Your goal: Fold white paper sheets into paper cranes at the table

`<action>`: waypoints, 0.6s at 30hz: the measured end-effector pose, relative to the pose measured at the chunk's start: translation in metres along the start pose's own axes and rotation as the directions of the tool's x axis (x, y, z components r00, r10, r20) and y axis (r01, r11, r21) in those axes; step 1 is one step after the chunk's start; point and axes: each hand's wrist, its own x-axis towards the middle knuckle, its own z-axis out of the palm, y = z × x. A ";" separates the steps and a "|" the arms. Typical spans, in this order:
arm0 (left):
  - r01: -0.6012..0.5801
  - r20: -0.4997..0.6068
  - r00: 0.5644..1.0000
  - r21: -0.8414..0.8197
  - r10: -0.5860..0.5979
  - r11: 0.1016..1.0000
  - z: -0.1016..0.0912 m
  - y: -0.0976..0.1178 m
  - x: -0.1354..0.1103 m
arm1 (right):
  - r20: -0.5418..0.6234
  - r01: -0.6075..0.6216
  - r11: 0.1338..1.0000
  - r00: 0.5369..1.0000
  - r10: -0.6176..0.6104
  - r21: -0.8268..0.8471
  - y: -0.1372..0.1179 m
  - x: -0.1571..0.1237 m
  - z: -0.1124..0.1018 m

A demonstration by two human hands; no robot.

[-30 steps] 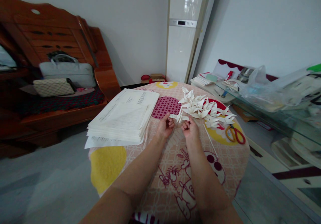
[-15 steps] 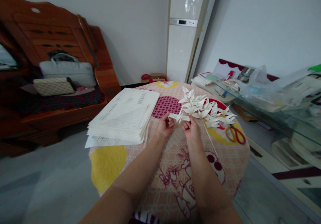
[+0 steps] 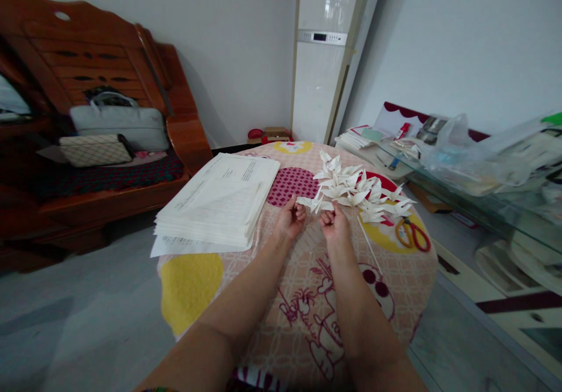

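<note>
Dim, cool light. Beyond the right hand (image 3: 334, 223), glare streaks the tall white cabinet (image 3: 319, 70); well left of the left hand (image 3: 290, 221), shadow pools beneath the wooden bench (image 3: 109, 35). Edges stretch; the paper stack's (image 3: 215, 199) print seems too soft to read.

My left fingers (image 3: 300, 211) and right fingers (image 3: 325, 219) share one folded paper bird (image 3: 314, 205); I count one paper stack (image 3: 215, 202), one thin white strip (image 3: 369, 244), one pair of scissors (image 3: 412, 234); the piled birds (image 3: 348, 178) overlap uncountably.

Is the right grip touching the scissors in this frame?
Apart: the head view shows patterned tablecloth and a thin white stick between the right grip and the scissors.
</note>
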 end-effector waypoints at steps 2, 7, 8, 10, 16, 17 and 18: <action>-0.009 -0.021 1.000 0.016 0.010 1.000 0.000 -0.001 0.001 | -0.020 0.006 1.000 1.000 -0.006 -0.012 0.000 0.000 0.000; -0.009 -0.003 1.000 0.055 0.009 0.998 -0.003 0.001 0.002 | 0.044 0.083 0.992 0.996 -0.080 -0.092 -0.001 -0.001 0.000; -0.010 0.013 1.000 0.067 0.009 0.998 -0.005 0.002 0.002 | 0.065 0.096 0.991 0.994 -0.091 -0.089 -0.001 -0.001 -0.001; -0.017 0.025 1.000 0.088 0.015 0.996 -0.006 0.003 0.002 | 0.096 0.108 0.991 0.990 -0.100 -0.077 -0.001 -0.001 -0.001; -0.036 -0.052 0.997 0.301 0.054 0.953 -0.006 -0.002 0.003 | 0.142 0.137 0.988 0.982 -0.126 -0.070 0.000 0.000 -0.004; -0.041 -0.057 0.996 0.358 0.066 0.933 -0.006 -0.004 0.003 | 0.145 0.139 0.988 0.981 -0.128 -0.069 0.000 -0.001 -0.004; -0.051 -0.060 0.995 0.407 0.083 0.912 -0.006 -0.006 0.004 | 0.149 0.139 0.988 0.981 -0.127 -0.072 -0.001 -0.001 -0.003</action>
